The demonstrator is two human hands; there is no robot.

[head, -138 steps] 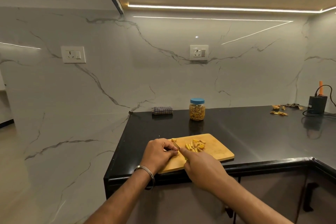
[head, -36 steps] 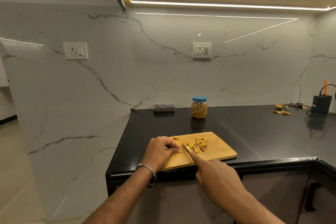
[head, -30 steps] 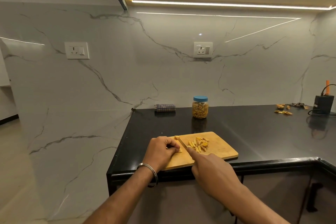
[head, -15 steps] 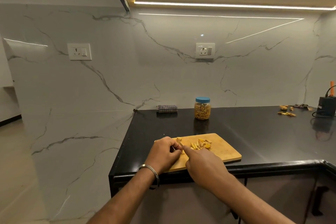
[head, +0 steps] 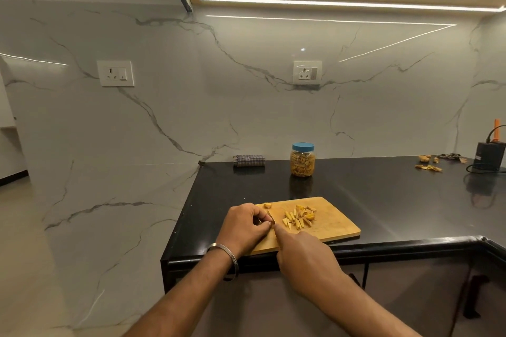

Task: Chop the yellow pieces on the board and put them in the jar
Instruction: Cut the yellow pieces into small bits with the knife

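Chopping on wooden cutting board (head: 336, 223) at near left corner of black countertop (head: 383, 194); left hand (head: 243, 227) with fingers curled, pinching a small piece at the board's left edge, piece itself mostly hidden by the fingers; metal bangle (head: 227, 254) on left wrist; right hand (head: 304, 257) curled round a knife handle, index finger stretched along the spine, only a sliver of knife blade (head: 271, 217) visible just beside left fingertips; pile of cut yellow pieces (head: 299, 217) mid-board, right of the blade, apart from both hands; one stray yellow chunk (head: 267, 204) near board's far left corner; clear jar (head: 302, 160) with blue lid on, partly filled with yellow pieces, standing on the counter behind the board, well apart from it; folded checked cloth (head: 249, 160) left of jar against the marble wall; yellow peel scraps (head: 428, 164) far right near black adapter (head: 490, 154) with cable; two wall sockets on backsplash
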